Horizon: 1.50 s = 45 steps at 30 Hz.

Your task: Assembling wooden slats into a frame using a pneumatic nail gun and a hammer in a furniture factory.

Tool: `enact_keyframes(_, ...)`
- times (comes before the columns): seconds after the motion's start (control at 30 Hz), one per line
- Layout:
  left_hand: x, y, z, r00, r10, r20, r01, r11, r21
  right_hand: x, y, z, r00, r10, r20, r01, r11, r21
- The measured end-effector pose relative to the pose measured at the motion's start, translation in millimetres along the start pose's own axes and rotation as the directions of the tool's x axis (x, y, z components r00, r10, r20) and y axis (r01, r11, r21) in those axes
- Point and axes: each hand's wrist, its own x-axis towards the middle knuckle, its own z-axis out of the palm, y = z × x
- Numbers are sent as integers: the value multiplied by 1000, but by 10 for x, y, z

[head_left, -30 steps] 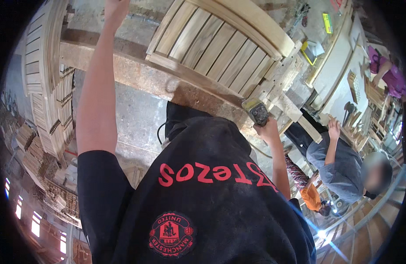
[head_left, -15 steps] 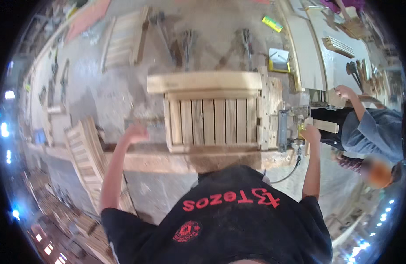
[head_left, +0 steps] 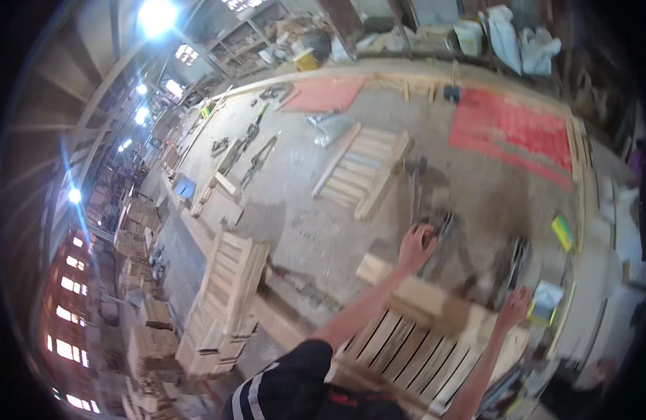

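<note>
In front of my body lies a pale wooden slatted frame [head_left: 414, 357] with a thick plank [head_left: 435, 294] along its far edge. My left hand [head_left: 416, 246] is stretched past the plank, its fingers curled beside a dark metal clamp [head_left: 443, 225]. What sits inside those fingers is too small and dark to make out. Beyond the plank's right part, my right hand [head_left: 517, 306] is at the near end of a second metal clamp [head_left: 518, 260]. Blur hides how its fingers are set. Both forearms pass over the slatted frame.
Another slatted panel [head_left: 361, 168] lies farther off on the grey worktop [head_left: 295, 217], beside a long clamp [head_left: 415, 185]. Stacked slatted panels [head_left: 218, 301] lean at the left edge. Red sheets [head_left: 515, 133] lie at the back. A yellow-green box [head_left: 563, 233] is at right.
The view has swung left and up. Both hands have moved forward beyond the plank to the clamps; my right hand has left the yellow tool at the frame's right side.
</note>
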Motion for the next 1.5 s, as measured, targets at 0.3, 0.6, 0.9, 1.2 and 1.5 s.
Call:
enact_keyframes(0.3,159,-398,581,970,-237,-59,141,741,-657,255,-236,606,911,-412,-6,400,883,246)
enact_keyframes(0.6,288,-667,770,946,-292,-137,161,795,-585,507,-476,810,983,-120,139,71,948,312)
enact_keyframes(0.9,1306,-211,680,840,-538,71,440,598,-670,2093,-1360,857,876,426,226,-482,775,408)
enact_keyframes(1.2,1960,-843,1464,951,139,-278,-140,990,16,2818,-970,2366,994,-105,-36,93,962,-256)
enact_keyframes(1.5,-2151,-457,-1293,768,-597,-234,640,702,313,-778,-1471,-30,737,95,669,-424,836,348)
